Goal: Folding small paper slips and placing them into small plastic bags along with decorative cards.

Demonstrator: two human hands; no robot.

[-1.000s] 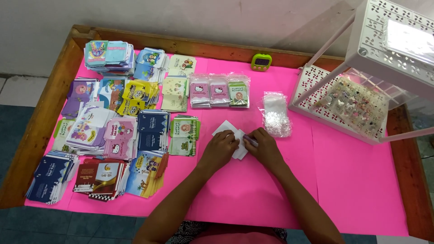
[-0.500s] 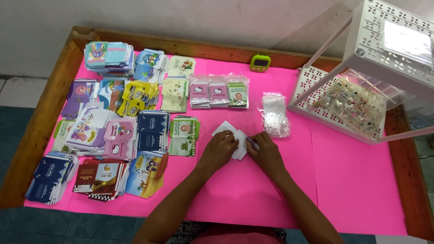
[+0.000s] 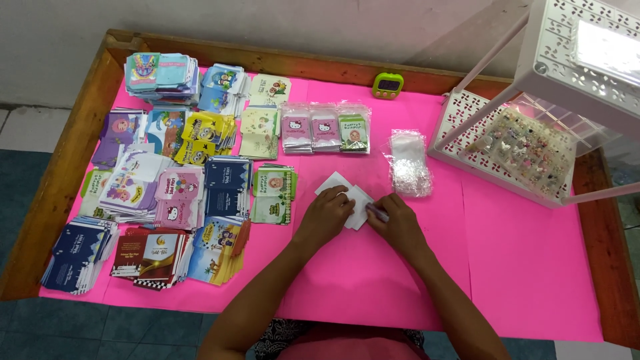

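Resting unmoved, left hand (image 3: pixel 328 215) and right hand (image 3: pixel 398 223) still press white paper (image 3: pixel 357 200).

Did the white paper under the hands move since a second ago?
No. The white paper lies in the same spot as before, just left of the clear bag stack, with the left hand and right hand on it.

White paper packet (image 3: pixel 352 198): small, flat on pink table cover, tilted diamond-wise, partly under both hands.
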